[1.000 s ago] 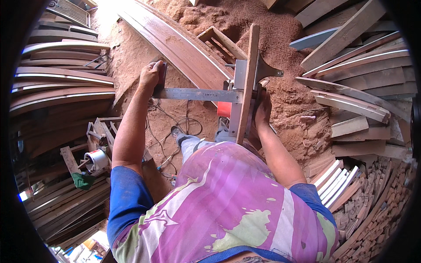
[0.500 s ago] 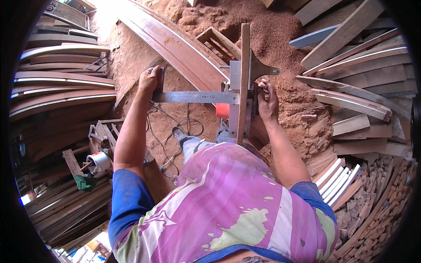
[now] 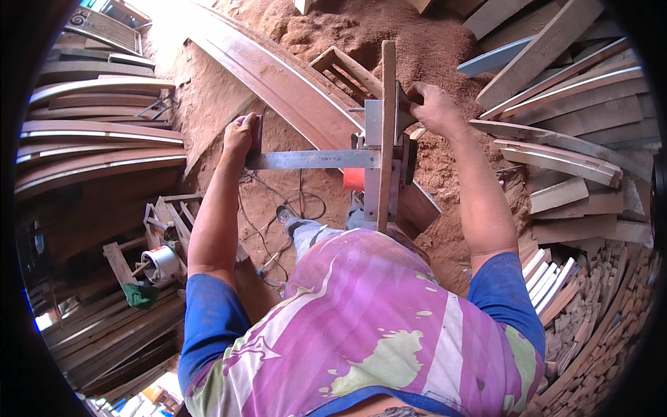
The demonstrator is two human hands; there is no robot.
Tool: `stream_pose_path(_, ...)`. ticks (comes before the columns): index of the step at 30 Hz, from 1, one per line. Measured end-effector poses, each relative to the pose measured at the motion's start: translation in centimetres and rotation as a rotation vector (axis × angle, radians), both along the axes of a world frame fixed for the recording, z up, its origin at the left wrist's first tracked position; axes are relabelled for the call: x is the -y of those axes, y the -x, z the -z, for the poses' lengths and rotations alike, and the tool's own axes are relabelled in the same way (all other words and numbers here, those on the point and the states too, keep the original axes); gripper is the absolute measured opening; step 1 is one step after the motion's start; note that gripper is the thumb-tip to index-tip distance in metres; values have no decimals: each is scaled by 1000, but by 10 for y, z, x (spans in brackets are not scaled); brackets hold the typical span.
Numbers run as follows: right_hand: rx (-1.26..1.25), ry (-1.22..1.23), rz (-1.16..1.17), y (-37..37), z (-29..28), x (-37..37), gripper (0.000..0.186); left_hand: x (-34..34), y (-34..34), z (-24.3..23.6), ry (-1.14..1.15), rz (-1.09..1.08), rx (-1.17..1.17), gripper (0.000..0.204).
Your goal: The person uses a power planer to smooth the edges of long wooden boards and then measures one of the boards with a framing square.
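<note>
A: Starting with the head view, what to report of the left hand?
B: Placed at centre left, with fingers clamped on the dark handle of a try square. Extending its metal blade rightward to a narrow wooden board mid-frame.
A: And around that board?
B: On its left, a grey metal plate and, lower down, an orange-red part. On its right, a dark flared piece.
A: What of the right hand?
B: Right of the board's upper half, at the flared piece, with fingers bent. Hard to tell, with the fingertips partly hidden, whether gripping it or merely touching.
A: Farther out?
B: At upper centre, a long plank slanting over the reddish ground; at left, stacked curved boards; at lower left, a white bucket beside a green cloth; at lower right, piled wood scraps.
</note>
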State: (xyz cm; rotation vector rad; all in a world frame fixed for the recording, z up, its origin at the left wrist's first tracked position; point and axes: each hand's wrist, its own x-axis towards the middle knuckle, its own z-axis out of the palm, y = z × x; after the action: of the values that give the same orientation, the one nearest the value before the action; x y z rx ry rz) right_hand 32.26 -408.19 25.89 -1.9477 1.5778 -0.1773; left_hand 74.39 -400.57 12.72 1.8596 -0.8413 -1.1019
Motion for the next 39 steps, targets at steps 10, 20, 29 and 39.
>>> stream_pose_path(10,116,26,-4,20,23,1,24,-14,1,-9,-61,-96,-93,30)
stream_pose_path(20,267,-109,38,36,41,9,29,-84,-47,79,-347,-119,-335,31)
stream_pose_path(29,190,-60,35,20,29,3,20,-56,79,96,206,-433,-794,17)
stream_pose_path(39,183,-51,4,14,23,3,22,-49,129,98,-214,-288,-591,16)
